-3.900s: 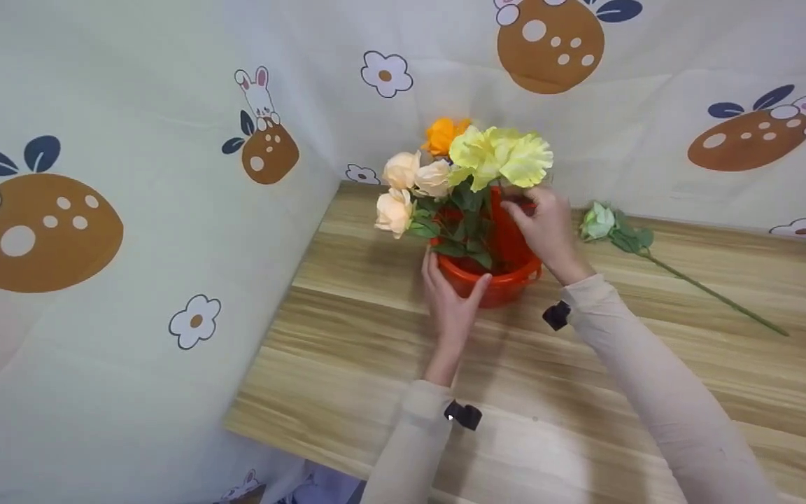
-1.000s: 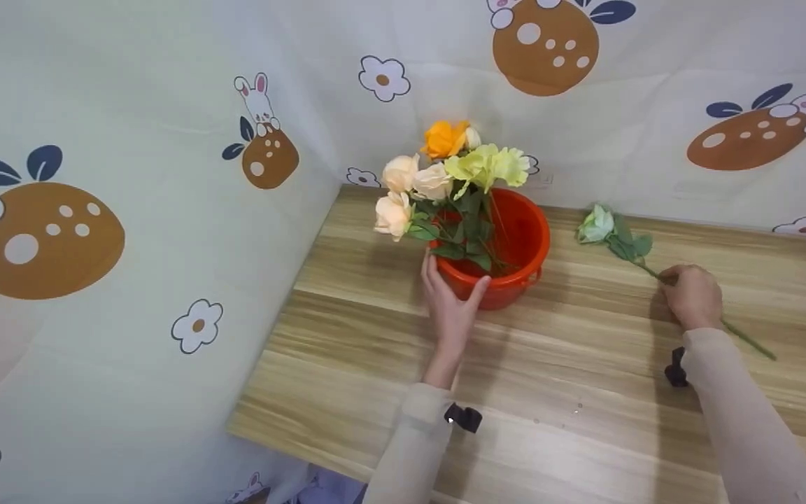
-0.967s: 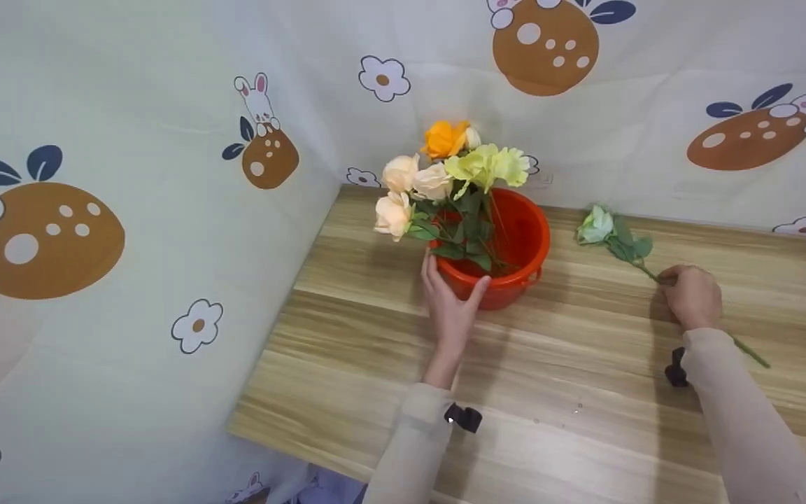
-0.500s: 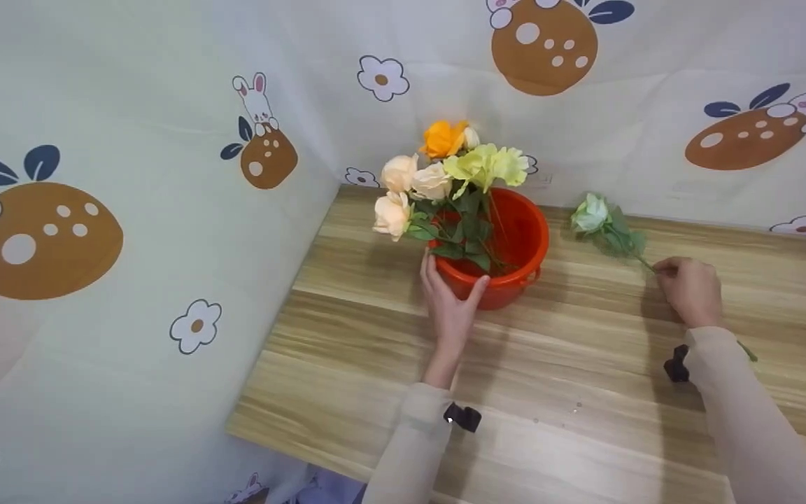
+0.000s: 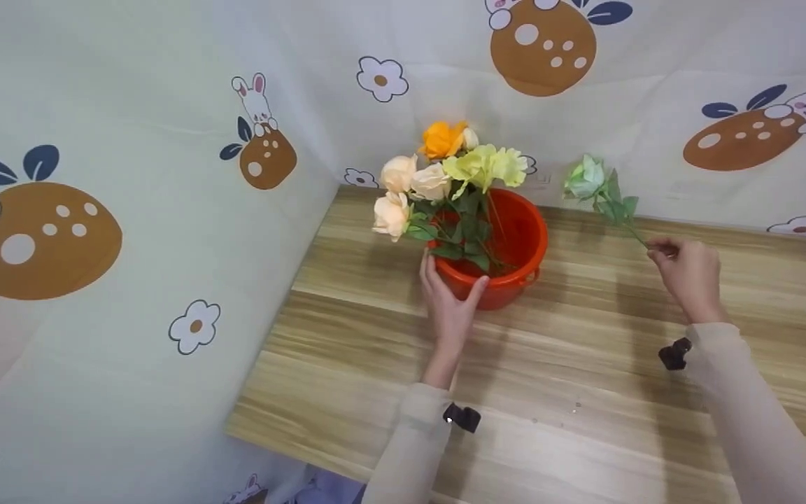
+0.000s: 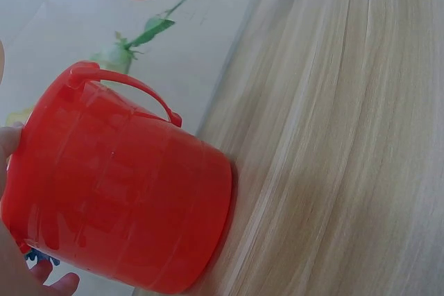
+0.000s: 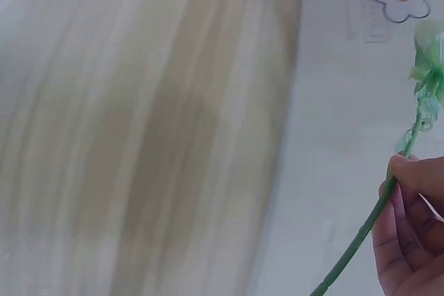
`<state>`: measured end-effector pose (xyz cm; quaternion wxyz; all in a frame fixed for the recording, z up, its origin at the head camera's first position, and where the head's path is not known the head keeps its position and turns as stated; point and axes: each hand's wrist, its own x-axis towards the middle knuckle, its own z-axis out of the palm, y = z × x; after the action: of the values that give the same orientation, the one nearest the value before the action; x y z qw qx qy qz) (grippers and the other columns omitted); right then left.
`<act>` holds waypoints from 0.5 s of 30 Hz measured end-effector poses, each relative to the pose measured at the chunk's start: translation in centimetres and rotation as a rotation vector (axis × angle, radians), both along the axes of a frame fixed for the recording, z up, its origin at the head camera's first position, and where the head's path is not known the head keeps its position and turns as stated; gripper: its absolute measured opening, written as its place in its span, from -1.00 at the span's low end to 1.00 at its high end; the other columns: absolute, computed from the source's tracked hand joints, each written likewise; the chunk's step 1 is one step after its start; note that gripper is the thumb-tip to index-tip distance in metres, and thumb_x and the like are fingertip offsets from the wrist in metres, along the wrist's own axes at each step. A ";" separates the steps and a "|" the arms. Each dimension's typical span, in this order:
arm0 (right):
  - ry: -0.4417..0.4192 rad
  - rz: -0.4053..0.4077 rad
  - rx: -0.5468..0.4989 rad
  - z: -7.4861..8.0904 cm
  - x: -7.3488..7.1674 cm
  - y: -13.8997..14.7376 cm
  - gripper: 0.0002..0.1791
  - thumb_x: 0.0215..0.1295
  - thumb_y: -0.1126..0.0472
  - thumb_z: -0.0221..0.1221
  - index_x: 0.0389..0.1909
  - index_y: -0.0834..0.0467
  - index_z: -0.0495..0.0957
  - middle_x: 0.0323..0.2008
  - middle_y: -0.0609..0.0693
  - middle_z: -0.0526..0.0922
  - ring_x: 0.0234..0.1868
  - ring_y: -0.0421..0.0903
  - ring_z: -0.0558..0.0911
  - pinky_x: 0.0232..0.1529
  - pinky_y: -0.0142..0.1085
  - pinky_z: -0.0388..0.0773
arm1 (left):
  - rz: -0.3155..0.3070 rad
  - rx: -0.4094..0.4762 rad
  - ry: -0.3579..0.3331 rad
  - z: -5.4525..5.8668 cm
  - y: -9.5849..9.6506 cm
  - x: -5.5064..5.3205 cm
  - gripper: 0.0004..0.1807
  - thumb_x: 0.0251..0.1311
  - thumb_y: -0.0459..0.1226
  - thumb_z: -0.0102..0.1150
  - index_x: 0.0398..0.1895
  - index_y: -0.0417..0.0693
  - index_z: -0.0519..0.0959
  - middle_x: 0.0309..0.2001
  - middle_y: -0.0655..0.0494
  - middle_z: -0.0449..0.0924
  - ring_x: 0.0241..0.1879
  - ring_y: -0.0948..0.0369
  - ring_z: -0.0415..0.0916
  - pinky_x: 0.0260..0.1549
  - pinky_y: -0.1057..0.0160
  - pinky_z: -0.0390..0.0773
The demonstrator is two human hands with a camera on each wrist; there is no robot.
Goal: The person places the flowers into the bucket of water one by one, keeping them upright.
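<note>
In the head view, my left hand (image 5: 447,301) holds the side of a red plastic bucket (image 5: 497,292), thumb at the near rim and fingers along its left side. The left wrist view shows that bucket (image 6: 132,185) close up, with only parts of the hand at the left edge. Inside the bucket stand several artificial flowers: peach roses (image 5: 397,175), an orange flower (image 5: 443,139) and a yellow-green flower (image 5: 485,166). To the right, my right hand (image 5: 691,274) pinches the stem of a pale green artificial rose (image 5: 585,177), raised off the table. Its stem (image 7: 361,237) shows between thumb and fingers in the right wrist view.
A wood-grain table (image 5: 557,371) lies under the bucket. Behind it and at the left hangs a pale cloth (image 5: 165,175) printed with rabbits, brown fruit shapes and flowers. The bucket's thin handle (image 6: 135,84) hangs at its side.
My right hand left the yellow-green flower in the bucket, moved right to the green rose lying on the table, and lifted it by its stem. My left hand stayed on the bucket.
</note>
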<state>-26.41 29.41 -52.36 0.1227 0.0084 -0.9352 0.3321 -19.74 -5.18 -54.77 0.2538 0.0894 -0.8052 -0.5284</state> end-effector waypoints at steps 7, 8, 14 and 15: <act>0.119 -0.007 -0.095 2.4 0.0 -1.8 -0.83 0.31 0.28 0.27 -0.17 0.28 0.73 -0.27 0.26 0.75 -0.45 -0.72 0.34 -0.32 -0.71 0.27 | -0.011 -0.012 -0.008 0.0 0.0 0.1 0.08 -0.01 -0.14 0.53 0.49 -0.28 0.07 0.52 -0.18 0.08 0.52 -0.05 0.07 0.49 -0.05 0.15; 0.132 -0.006 -0.107 2.7 0.0 -2.1 -0.83 0.30 0.29 0.28 -0.17 0.27 0.73 -0.26 0.27 0.75 -0.45 -0.72 0.34 -0.32 -0.73 0.27 | -0.010 -0.013 -0.007 -0.1 0.0 0.1 0.08 -0.01 -0.15 0.53 0.49 -0.29 0.07 0.52 -0.18 0.08 0.52 -0.05 0.07 0.49 -0.05 0.15; 0.226 0.015 -0.186 5.1 -0.1 -3.9 -0.84 0.25 0.31 0.32 -0.18 0.28 0.73 -0.28 0.26 0.74 -0.42 -0.68 0.42 -0.30 -0.77 0.33 | -0.005 -0.022 0.006 0.0 -0.1 0.1 0.08 0.00 -0.12 0.53 0.49 -0.28 0.08 0.52 -0.16 0.10 0.51 -0.04 0.09 0.48 -0.05 0.18; 0.240 0.020 -0.202 5.6 -0.1 -4.3 -0.83 0.24 0.32 0.33 -0.19 0.29 0.73 -0.29 0.24 0.74 -0.42 -0.68 0.44 -0.29 -0.77 0.35 | -0.005 -0.024 0.006 0.0 -0.1 0.1 0.08 0.00 -0.10 0.53 0.49 -0.27 0.09 0.52 -0.15 0.10 0.51 -0.04 0.10 0.48 -0.04 0.18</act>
<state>-26.56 25.14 -46.78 0.2306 0.0451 -0.8754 0.4224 -19.68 -5.25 -54.78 0.2560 0.0829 -0.8109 -0.5196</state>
